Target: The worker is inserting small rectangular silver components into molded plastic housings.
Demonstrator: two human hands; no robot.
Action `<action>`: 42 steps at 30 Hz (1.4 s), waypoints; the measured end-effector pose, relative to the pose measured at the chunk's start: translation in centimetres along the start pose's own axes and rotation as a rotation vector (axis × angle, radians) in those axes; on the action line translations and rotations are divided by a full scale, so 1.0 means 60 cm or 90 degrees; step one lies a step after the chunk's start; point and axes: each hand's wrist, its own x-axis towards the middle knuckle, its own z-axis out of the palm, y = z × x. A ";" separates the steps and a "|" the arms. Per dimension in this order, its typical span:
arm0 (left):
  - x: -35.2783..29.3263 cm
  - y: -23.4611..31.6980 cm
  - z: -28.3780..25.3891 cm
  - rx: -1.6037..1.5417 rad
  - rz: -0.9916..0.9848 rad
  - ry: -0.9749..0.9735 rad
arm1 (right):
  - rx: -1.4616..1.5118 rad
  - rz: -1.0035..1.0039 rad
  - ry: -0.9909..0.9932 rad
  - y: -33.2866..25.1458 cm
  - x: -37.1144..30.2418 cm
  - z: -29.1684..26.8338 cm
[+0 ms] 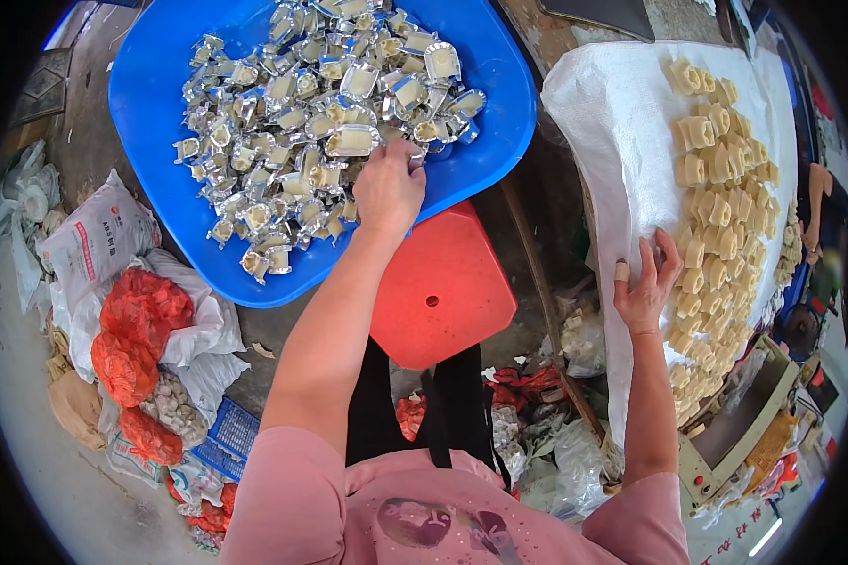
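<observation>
Head view: foil-edged pieces (353,140) heaped in the blue tub (499,141), eleven o'clock.
Left hand (389,193): near twelve, my fingers curl narrowly among them; I cannot tell whether one is pinched.
Right hand (648,282): at three, fingers spread wide over the white sheet (622,122), beside pale pieces (725,212).
Foil-edged handling: seemingly light, stiff, easily creased; best pinched by firm sides.

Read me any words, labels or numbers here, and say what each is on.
White sack: red and black printing, its wording left unquoted.
Pink shirt: dark printed design, any lettering too unclear to read.
Pale surface, lower right: red marks, too small to read.
</observation>
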 end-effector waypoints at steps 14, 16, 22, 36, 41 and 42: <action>-0.254 0.004 -0.200 -0.420 0.256 0.207 | 0.088 0.082 -0.039 -0.050 0.013 -0.036; -0.317 0.012 -0.225 -0.532 0.226 0.108 | 0.282 0.089 -0.052 -0.173 0.044 -0.087; -0.440 0.040 -0.264 -0.595 0.392 0.167 | 0.787 -0.113 -0.069 -0.430 0.035 -0.209; -0.528 0.064 -0.323 -0.568 0.434 0.218 | 0.847 -0.210 0.037 -0.490 0.016 -0.292; -0.536 0.069 -0.332 -0.559 0.443 0.290 | 0.797 -0.219 0.022 -0.498 0.007 -0.301; -0.541 0.069 -0.330 -0.565 0.425 0.300 | 0.799 -0.222 0.021 -0.502 0.004 -0.304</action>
